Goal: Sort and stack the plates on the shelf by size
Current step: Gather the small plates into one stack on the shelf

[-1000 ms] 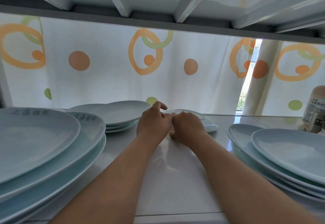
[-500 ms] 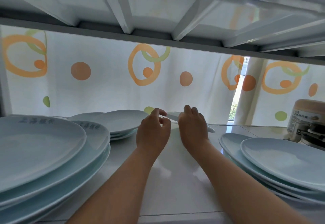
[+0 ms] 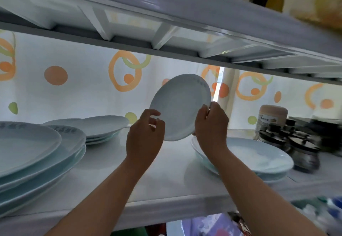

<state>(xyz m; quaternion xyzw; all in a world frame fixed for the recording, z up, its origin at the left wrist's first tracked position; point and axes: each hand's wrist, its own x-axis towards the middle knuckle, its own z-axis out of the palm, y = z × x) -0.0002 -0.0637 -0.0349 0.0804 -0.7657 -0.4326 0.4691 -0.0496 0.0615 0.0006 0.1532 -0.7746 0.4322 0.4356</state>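
Note:
A small pale blue plate is held tilted on edge above the white shelf, its face towards me. My right hand grips its right rim. My left hand hovers at its lower left edge with loosely curled fingers and does not hold it. A stack of large plates fills the left front. A stack of medium plates lies at the back left. A third stack of plates sits to the right, under my right wrist.
A jar with a tan lid and dark metal lidded containers stand at the far right. The upper shelf's ribbed underside hangs close above. A curtain with orange rings closes the back.
The small plate has been lifted off the shelf's back middle and tipped upright. My right hand now holds it alone, and my left hand has come off it.

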